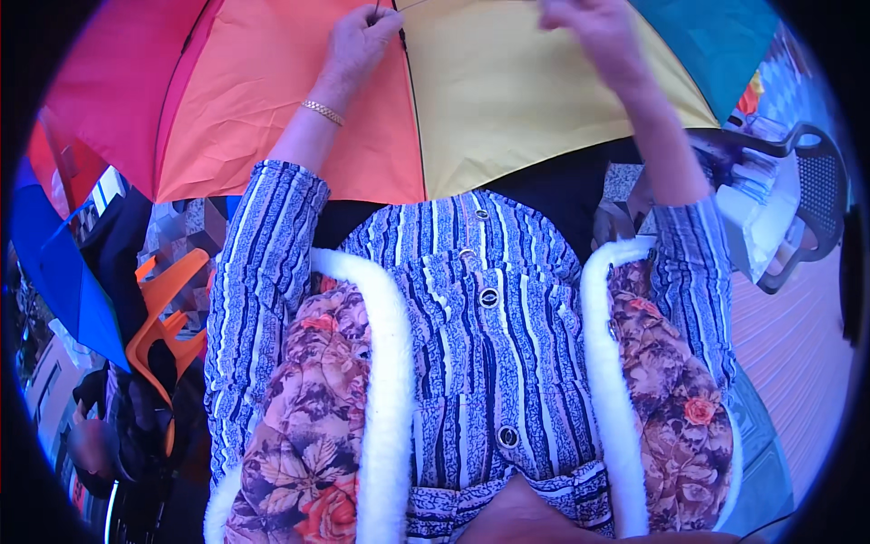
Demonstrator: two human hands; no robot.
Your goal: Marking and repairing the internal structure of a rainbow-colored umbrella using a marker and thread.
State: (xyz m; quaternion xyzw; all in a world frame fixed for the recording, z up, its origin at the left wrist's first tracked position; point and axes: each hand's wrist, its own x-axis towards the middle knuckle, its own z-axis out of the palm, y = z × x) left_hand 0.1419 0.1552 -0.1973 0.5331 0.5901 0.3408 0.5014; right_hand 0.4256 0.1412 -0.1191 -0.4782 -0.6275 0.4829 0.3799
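A multicoloured umbrella spreads across the upper part of the view, with pink-red, orange, yellow and teal panels. My left hand, below a gold-coloured bracelet, pinches at the umbrella's seam between orange and yellow, beside a dark rib. A thin dark piece shows at its fingertips, too small to name. From there a fine thread-like line runs up toward the top edge. My right hand is raised over the yellow panel, its fingers smeared by motion and partly cut off by the frame.
Left of me stand an orange plastic chair-like frame and a blue umbrella. Another person's blurred hand shows at lower left. On the right are a dark perforated chair back and a white box-like thing.
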